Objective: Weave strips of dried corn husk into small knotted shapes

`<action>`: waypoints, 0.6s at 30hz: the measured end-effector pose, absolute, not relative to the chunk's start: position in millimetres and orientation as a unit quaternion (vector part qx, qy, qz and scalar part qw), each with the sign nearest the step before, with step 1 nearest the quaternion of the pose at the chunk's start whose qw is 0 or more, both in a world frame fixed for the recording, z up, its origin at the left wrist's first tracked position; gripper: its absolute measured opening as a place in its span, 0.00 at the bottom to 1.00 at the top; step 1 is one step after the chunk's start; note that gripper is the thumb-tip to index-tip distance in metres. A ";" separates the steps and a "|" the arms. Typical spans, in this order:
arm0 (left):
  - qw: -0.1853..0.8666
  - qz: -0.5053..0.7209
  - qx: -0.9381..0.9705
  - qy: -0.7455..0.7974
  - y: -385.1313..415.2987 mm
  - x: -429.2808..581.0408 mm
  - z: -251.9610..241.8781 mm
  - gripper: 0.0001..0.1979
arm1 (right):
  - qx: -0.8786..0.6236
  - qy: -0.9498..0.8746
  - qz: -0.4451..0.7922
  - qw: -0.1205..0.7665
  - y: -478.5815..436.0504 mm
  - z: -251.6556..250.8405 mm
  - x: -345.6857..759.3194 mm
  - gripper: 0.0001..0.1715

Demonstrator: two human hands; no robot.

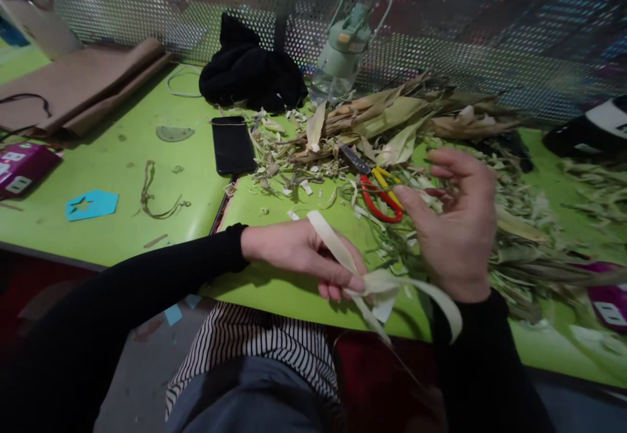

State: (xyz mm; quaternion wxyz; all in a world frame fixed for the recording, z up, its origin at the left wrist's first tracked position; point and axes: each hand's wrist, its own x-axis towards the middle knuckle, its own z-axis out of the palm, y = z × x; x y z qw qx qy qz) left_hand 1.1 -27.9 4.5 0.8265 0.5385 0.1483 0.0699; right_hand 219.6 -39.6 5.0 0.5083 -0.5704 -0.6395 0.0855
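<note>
My left hand [306, 253] is closed in a pinch on pale corn husk strips [379, 286] at the near edge of the green table [147, 178]. One strip curls up over my fingers, and others hang down past the table edge. My right hand [455, 221] hovers just right of it, fingers spread and loosely curled, holding nothing I can see. Scissors with red and yellow handles [377, 194] lie on the table just beyond my right hand.
A heap of dried corn husks [406, 119] and scraps covers the middle and right of the table. A black phone [232, 145], black cloth [252, 70] and green water bottle [345, 44] sit further back. Brown paper [78, 83], a blue card shape [92, 204] and a purple box [22, 168] lie left.
</note>
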 end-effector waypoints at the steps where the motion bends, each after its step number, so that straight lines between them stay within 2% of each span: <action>1: 0.818 0.101 0.542 0.165 -25.5 0.7 5.0 0.04 | -0.547 -0.650 0.112 0.515 -40.1 6.8 221.7 0.19; 3: 0.789 0.167 0.554 0.207 -19.7 0.5 4.5 0.05 | -0.478 -0.699 0.193 0.496 -42.2 10.4 223.3 0.13; 5: 0.753 0.220 0.570 0.246 -14.5 0.5 2.7 0.09 | -0.431 -0.745 0.214 0.462 -44.5 12.5 221.8 0.15; 7: 0.723 0.256 0.583 0.266 -11.5 0.9 0.0 0.11 | -0.437 -0.777 0.154 0.426 -45.8 12.6 218.7 0.10; 10: 0.691 0.279 0.610 0.270 -11.3 1.6 -3.7 0.12 | -0.463 -0.799 0.053 0.381 -46.0 11.2 214.3 0.11; 13: 0.666 0.290 0.631 0.272 -12.2 2.1 -6.1 0.14 | -0.461 -0.797 0.032 0.387 -46.0 10.4 212.6 0.05; 16: 0.645 0.318 0.636 0.281 -11.6 2.4 -7.3 0.15 | -0.494 -0.775 0.087 0.386 -45.4 10.0 212.8 0.04; 18: 0.629 0.328 0.646 0.282 -11.5 2.6 -8.0 0.14 | -0.517 -0.762 0.150 0.361 -44.0 8.7 212.3 0.09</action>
